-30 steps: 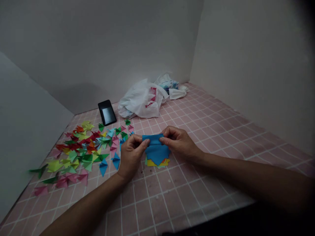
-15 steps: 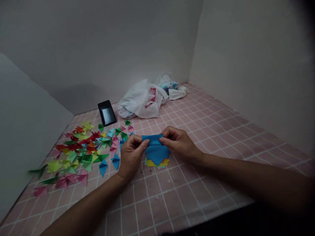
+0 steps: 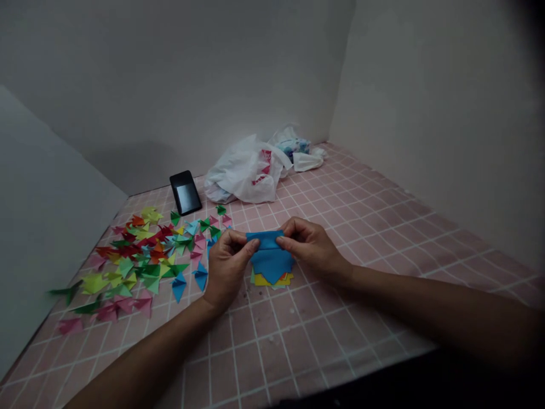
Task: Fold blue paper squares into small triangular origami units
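A small blue sheet of folding paper (image 3: pixel 268 241) is stretched between my two hands, with a crease running across it. My left hand (image 3: pixel 230 267) pinches its left edge between thumb and fingers. On the opposite edge, my right hand (image 3: pixel 313 247) pinches it the same way. Just below lies a stack of coloured paper (image 3: pixel 272 278), blue on top with yellow, orange and pale green corners peeking out; its far part is hidden by the held sheet. Left of my left hand sit blue folded paper cranes (image 3: pixel 200 276).
Many folded paper cranes (image 3: pixel 149 250) in several colours spread over the left of the pink tiled-pattern tabletop (image 3: pixel 361 329). A black phone (image 3: pixel 185 193) lies behind them. White plastic bags (image 3: pixel 244 173) rest at the back by the grey walls (image 3: pixel 213 74).
Both hands keep the same pinch on the blue paper, hardly moving. The whole view has shifted very slightly.
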Action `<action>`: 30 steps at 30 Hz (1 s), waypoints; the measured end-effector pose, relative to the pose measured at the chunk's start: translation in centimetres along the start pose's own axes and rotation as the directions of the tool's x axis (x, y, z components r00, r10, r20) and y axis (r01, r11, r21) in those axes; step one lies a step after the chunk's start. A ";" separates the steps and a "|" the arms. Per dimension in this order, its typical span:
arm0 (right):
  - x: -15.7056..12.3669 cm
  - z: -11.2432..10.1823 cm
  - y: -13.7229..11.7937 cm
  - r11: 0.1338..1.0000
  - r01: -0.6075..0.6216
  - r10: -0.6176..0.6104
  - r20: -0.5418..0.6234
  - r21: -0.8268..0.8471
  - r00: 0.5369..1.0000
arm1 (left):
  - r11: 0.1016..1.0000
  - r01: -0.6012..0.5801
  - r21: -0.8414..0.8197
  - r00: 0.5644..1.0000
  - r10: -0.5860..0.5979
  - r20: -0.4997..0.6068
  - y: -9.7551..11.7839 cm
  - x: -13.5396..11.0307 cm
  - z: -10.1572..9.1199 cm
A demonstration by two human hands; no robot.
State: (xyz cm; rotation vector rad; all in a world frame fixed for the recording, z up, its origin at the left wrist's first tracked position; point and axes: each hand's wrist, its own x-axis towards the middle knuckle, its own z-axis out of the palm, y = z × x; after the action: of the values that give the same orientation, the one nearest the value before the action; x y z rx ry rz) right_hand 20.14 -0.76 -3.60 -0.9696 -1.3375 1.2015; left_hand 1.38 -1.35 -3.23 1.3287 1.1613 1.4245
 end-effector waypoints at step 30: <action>0.2 -0.1 0.0 1.000 0.014 -0.015 0.045 0.026 0.999 | 1.000 0.014 -0.005 0.991 -0.013 0.135 -0.5 0.1 -0.3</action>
State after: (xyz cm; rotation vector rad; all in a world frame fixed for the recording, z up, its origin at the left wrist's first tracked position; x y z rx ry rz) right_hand 20.24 -0.56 -3.53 -0.9186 -1.3592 1.2327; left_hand 1.03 -1.13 -3.72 1.3885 1.0737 1.3066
